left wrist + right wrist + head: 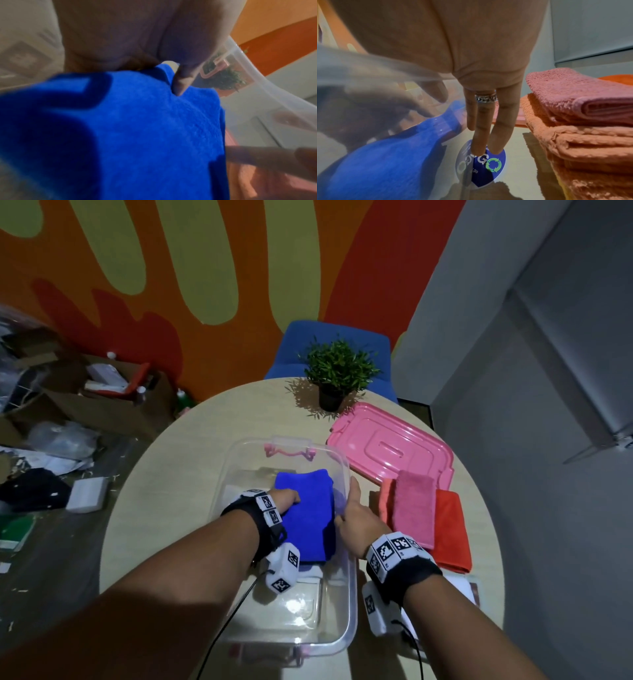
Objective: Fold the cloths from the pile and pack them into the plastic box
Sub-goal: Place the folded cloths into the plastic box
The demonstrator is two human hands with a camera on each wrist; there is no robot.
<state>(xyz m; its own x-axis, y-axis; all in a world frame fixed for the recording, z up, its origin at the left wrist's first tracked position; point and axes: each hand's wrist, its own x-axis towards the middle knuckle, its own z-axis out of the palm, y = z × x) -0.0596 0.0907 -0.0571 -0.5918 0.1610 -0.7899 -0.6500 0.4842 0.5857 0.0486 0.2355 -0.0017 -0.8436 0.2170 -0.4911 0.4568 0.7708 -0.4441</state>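
Two hands work at a clear plastic box (337, 474) that stands on a round, pale worktop (178, 460). Inside the box lies a folded blue cloth (308, 518), flat on the floor of the box toward its far end. The left hand (286, 498) is down in the box on the cloth's left edge; the left wrist view shows its thumb on top of the blue cloth (137, 135) and the fingers tucked under the fabric, so it pinches the cloth. The right hand (354, 517) is at the box's right wall, fingers straight and pointing down. In the right wrist view three of its fingers (481, 121) hang outside the clear wall toward a round blue sticker (486, 166), while another finger shows blurred through the plastic on the inner side; whether the hand truly grasps the rim cannot be told. Just right of the box, on the worktop, is the pile: a pink cloth (412, 508) on top of an orange cloth (385, 498), with a red cloth (450, 529) beside them. Beyond the pile lies a pink lid (387, 443), and a small potted plant (337, 371) stands at the worktop's far edge in front of a blue chair (294, 350).
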